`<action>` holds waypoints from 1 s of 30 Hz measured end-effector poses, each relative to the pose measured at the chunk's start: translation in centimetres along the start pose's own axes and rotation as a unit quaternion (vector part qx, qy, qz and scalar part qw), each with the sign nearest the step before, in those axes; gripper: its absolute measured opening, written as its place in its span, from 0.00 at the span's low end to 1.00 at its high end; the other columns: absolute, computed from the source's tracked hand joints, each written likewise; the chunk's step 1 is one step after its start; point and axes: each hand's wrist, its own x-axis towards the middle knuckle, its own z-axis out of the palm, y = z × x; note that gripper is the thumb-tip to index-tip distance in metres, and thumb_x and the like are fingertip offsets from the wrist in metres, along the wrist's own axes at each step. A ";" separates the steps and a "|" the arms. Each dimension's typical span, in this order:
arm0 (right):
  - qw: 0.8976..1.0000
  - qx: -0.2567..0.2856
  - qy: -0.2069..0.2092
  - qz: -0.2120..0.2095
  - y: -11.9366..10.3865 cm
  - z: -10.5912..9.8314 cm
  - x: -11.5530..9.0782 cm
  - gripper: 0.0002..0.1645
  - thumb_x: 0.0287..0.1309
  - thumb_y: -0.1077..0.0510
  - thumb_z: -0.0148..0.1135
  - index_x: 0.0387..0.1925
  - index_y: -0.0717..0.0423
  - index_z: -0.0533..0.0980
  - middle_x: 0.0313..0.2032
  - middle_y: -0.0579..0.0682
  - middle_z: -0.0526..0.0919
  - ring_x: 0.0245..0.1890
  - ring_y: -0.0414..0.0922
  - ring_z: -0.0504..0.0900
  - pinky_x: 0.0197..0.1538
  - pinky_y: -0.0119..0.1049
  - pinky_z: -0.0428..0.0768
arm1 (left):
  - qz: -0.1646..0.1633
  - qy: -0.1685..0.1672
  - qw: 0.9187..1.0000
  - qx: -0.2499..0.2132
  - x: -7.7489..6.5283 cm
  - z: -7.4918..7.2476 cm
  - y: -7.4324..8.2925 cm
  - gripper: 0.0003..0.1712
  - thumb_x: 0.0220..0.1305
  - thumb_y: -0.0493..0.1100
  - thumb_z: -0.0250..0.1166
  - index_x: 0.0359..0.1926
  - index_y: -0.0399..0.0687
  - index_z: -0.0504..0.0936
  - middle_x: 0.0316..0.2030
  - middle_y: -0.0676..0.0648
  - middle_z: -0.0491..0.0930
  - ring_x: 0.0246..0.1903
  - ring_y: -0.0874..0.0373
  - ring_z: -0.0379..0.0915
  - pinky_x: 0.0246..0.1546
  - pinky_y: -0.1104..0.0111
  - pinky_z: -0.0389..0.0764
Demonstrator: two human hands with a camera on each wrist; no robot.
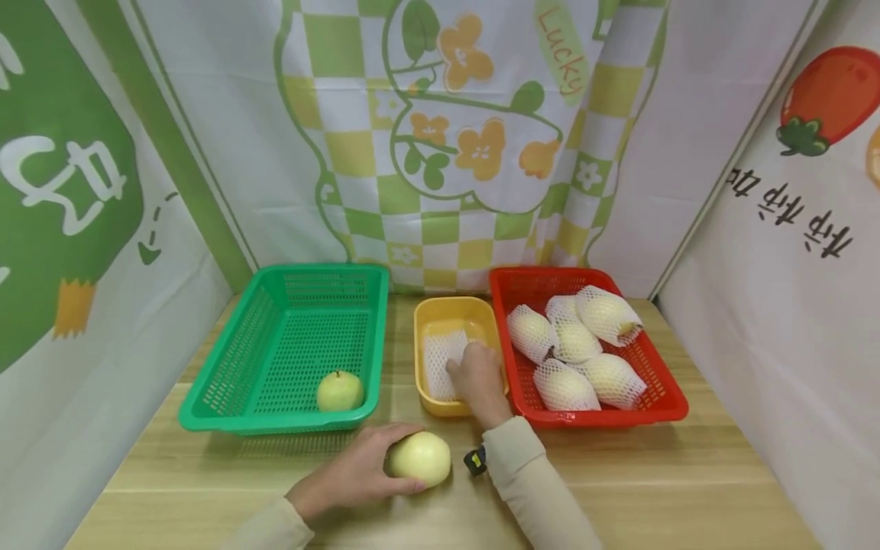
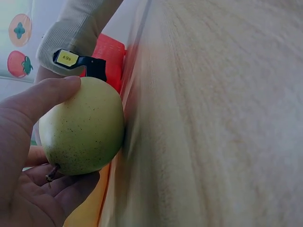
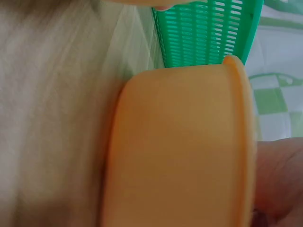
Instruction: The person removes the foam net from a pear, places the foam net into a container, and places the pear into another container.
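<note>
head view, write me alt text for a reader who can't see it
A person's left hand grips a pale green pear while the right hand reaches into a yellow bin containing white foam netting. On the wooden table, a green basket at left holds one bare pear, and a red basket at right holds five net-wrapped pears.

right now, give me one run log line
left hand: holding pear | right hand: inside yellow tub | green basket: another pear

A pale wood-grain tabletop [image 1: 687,489] stands between white printed walls [image 1: 195,229]. Behind, a cloth [image 1: 440,229] shows green-and-yellow checks, orange flowers [image 1: 481,149] and the word "Lucky" [image 1: 560,50]; a red strawberry [image 1: 832,92] and black characters [image 1: 780,205] mark the right wall [image 1: 791,328].
</note>
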 end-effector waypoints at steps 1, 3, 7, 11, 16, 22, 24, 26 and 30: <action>1.000 -0.014 0.000 -0.010 -0.2 -0.2 0.0 0.19 0.58 0.53 0.77 0.30 0.68 0.83 0.30 0.63 0.87 0.32 0.59 0.86 0.39 0.53 0.86 | 0.000 0.001 1.000 0.001 0.0 0.0 0.0 0.43 0.59 0.63 0.78 0.65 0.41 0.80 0.60 0.47 0.86 0.57 0.53 0.84 0.56 0.62 0.86; 0.999 -0.046 -0.008 -0.025 -0.5 -0.7 -0.2 0.19 0.59 0.52 0.77 0.31 0.67 0.83 0.31 0.63 0.87 0.32 0.58 0.86 0.39 0.52 0.86 | -0.002 0.000 1.000 0.001 0.1 0.0 0.0 0.43 0.58 0.63 0.78 0.65 0.41 0.80 0.60 0.47 0.86 0.57 0.54 0.84 0.55 0.62 0.86; 0.995 -0.086 -0.017 -0.046 -1.2 -1.8 -0.5 0.19 0.60 0.52 0.76 0.33 0.66 0.84 0.32 0.62 0.88 0.32 0.58 0.87 0.38 0.52 0.87 | -0.006 -0.005 1.000 0.000 0.2 0.0 0.0 0.43 0.58 0.64 0.78 0.66 0.41 0.80 0.60 0.47 0.86 0.58 0.53 0.84 0.56 0.62 0.86; 0.994 -0.090 -0.030 -0.049 -2.0 -3.7 -0.7 0.19 0.62 0.50 0.75 0.34 0.65 0.84 0.34 0.62 0.88 0.34 0.59 0.88 0.37 0.52 0.88 | -0.009 -0.010 1.000 -0.001 0.2 0.0 -0.1 0.44 0.59 0.63 0.78 0.66 0.39 0.80 0.61 0.45 0.86 0.59 0.51 0.84 0.57 0.61 0.86; 0.992 -0.087 -0.051 -0.077 -2.7 -7.0 -0.9 0.22 0.65 0.47 0.72 0.35 0.66 0.82 0.32 0.64 0.87 0.33 0.61 0.88 0.37 0.53 0.88 | -0.011 -0.013 1.000 -0.001 0.3 0.1 -0.1 0.44 0.59 0.64 0.77 0.66 0.39 0.80 0.62 0.44 0.85 0.59 0.50 0.84 0.58 0.60 0.86; 0.986 -0.065 -0.067 -0.135 -2.5 -11.2 -0.9 0.21 0.66 0.49 0.71 0.35 0.65 0.79 0.25 0.58 0.80 0.25 0.54 0.80 0.31 0.48 0.82 | -0.012 -0.017 1.000 -0.004 0.3 0.1 -0.2 0.45 0.60 0.65 0.76 0.67 0.39 0.79 0.63 0.44 0.85 0.61 0.50 0.83 0.59 0.58 0.85; 0.981 -0.060 -0.094 -0.157 -2.1 -12.3 -1.0 0.22 0.67 0.49 0.70 0.43 0.66 0.79 0.30 0.58 0.83 0.29 0.53 0.81 0.36 0.47 0.83 | -0.013 -0.019 1.000 -0.004 0.3 0.1 -0.2 0.45 0.60 0.65 0.76 0.67 0.39 0.79 0.63 0.44 0.85 0.61 0.49 0.83 0.59 0.58 0.85; 0.973 -0.066 -0.134 -0.175 -1.6 -13.2 -1.3 0.28 0.69 0.47 0.69 0.55 0.67 0.77 0.44 0.60 0.86 0.41 0.55 0.85 0.47 0.49 0.87 | -0.013 -0.021 1.000 -0.006 0.3 0.1 -0.1 0.45 0.60 0.64 0.76 0.67 0.38 0.79 0.63 0.44 0.85 0.60 0.49 0.83 0.59 0.58 0.86; 0.954 -0.084 -0.188 -0.219 -0.2 -13.9 -2.0 0.45 0.71 0.42 0.67 0.76 0.66 0.65 0.72 0.64 0.74 0.71 0.61 0.76 0.74 0.56 0.75 | -0.013 -0.025 1.000 -0.013 0.3 0.0 -0.1 0.45 0.61 0.64 0.76 0.67 0.38 0.78 0.62 0.44 0.85 0.60 0.49 0.83 0.57 0.59 0.86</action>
